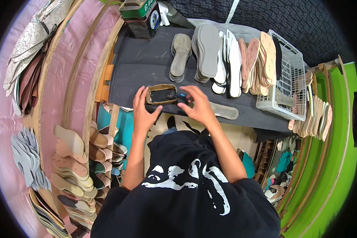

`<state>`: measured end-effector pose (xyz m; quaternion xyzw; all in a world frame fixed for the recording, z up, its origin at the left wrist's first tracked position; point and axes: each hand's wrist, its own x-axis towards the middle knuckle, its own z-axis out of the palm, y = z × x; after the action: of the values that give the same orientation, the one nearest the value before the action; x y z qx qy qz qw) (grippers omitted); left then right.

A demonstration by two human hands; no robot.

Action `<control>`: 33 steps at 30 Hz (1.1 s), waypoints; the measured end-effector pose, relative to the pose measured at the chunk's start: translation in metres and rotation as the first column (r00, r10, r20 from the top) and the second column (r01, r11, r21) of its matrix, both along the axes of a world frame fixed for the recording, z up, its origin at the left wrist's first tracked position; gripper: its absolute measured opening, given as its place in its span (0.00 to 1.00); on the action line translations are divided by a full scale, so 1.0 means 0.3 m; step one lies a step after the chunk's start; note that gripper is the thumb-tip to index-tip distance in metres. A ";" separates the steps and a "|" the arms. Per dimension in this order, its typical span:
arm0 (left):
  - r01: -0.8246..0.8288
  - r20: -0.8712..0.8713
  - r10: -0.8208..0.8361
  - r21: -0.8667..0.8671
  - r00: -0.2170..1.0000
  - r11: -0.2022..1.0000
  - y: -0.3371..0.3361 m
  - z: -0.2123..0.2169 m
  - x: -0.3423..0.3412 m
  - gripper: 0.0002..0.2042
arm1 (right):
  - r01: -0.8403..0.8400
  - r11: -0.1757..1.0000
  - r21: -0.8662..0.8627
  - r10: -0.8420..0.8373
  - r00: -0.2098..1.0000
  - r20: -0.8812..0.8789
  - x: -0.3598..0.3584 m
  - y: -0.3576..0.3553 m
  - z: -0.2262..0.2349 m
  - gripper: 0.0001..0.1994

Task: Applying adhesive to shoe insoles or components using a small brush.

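Both hands grip a dark, tan-rimmed shoe sole (161,95) on the black worktop (139,67): left hand (143,111) steadying, right hand (198,104) pinching a small dark tool (181,97), its edge work seemingly unfinished.

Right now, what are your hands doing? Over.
Left hand steadies tin. Right hand holds dark thing at its rim. Sole beside right hand.

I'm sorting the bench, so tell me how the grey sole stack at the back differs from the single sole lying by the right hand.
The grey sole stack is several soles piled up, pointing away from the person; the single sole lies alone, flat, running sideways along the front edge of the dark bench top. The stack sits clear of both hands; the single sole lies beside the right hand. Both are greyish and shoe-sole shaped.
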<state>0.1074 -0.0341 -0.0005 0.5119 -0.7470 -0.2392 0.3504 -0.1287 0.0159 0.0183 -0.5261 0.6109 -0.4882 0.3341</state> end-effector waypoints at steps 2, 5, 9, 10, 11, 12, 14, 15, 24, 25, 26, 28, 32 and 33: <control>0.089 0.092 -0.093 0.049 0.991 0.995 -0.062 -0.027 0.033 0.46 | -0.182 0.971 -0.157 0.146 0.965 -0.219 0.049 -0.076 -0.067 0.13; 0.171 0.069 -0.186 0.181 0.980 0.969 -0.125 -0.064 0.072 0.43 | -0.051 0.990 -0.129 0.031 0.988 -0.154 0.111 -0.093 -0.017 0.10; 0.227 0.001 -0.233 0.217 0.972 0.949 -0.158 -0.072 0.081 0.40 | 0.036 0.980 -0.196 -0.063 0.989 -0.134 0.118 -0.087 -0.012 0.08; 0.242 -0.005 -0.248 0.224 0.969 0.944 -0.168 -0.069 0.080 0.40 | 0.016 0.999 -0.046 -0.020 0.995 -0.099 0.116 -0.077 -0.013 0.07; 0.243 -0.009 -0.248 0.241 0.969 0.940 -0.174 -0.064 0.079 0.39 | 0.032 0.999 -0.037 -0.035 0.994 -0.103 0.117 -0.068 -0.010 0.07; 0.244 -0.013 -0.249 0.258 0.968 0.935 -0.182 -0.059 0.075 0.39 | 0.082 0.996 -0.043 -0.084 0.995 -0.058 0.116 -0.059 -0.002 0.07; 0.255 -0.003 -0.263 0.259 0.965 0.932 -0.190 -0.049 0.073 0.39 | 0.163 0.986 -0.033 -0.164 0.986 -0.028 0.114 -0.040 0.040 0.07; 0.250 0.014 -0.261 0.249 0.965 0.936 -0.195 -0.049 0.073 0.39 | 0.182 0.983 -0.022 -0.183 0.983 -0.034 0.115 -0.035 0.029 0.07; 0.286 0.064 -0.285 -0.001 0.956 0.958 -0.113 0.089 -0.012 0.29 | 0.552 0.831 -0.068 -0.542 0.831 0.123 -0.106 0.203 -0.062 0.05; 0.328 0.041 -0.326 -0.070 0.945 0.942 -0.080 0.086 -0.019 0.24 | 0.555 0.832 -0.032 -0.555 0.831 -0.028 -0.142 0.242 -0.087 0.05; 0.374 -0.047 -0.371 0.090 0.928 0.923 -0.038 0.078 -0.040 0.21 | 0.575 0.817 0.025 -0.572 0.816 -0.076 -0.150 0.255 -0.073 0.05; 0.421 -0.111 -0.411 0.379 0.905 0.824 0.042 0.068 -0.099 0.18 | 0.549 0.834 0.057 -0.542 0.834 -0.107 -0.157 0.283 -0.111 0.05; 0.336 -0.011 -0.401 0.565 0.916 0.753 0.132 -0.085 -0.191 0.26 | 0.484 0.874 0.037 -0.477 0.870 -0.124 -0.190 0.301 -0.167 0.07; 0.321 -0.007 -0.385 0.565 0.923 0.760 0.139 -0.132 -0.207 0.28 | 0.478 0.877 0.050 -0.471 0.875 -0.110 -0.199 0.306 -0.166 0.08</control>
<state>0.0454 0.0077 -0.0401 0.4536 -0.7457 -0.4791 0.0933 -0.1884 0.1076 -0.0315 -0.3695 0.7544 -0.5064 0.1947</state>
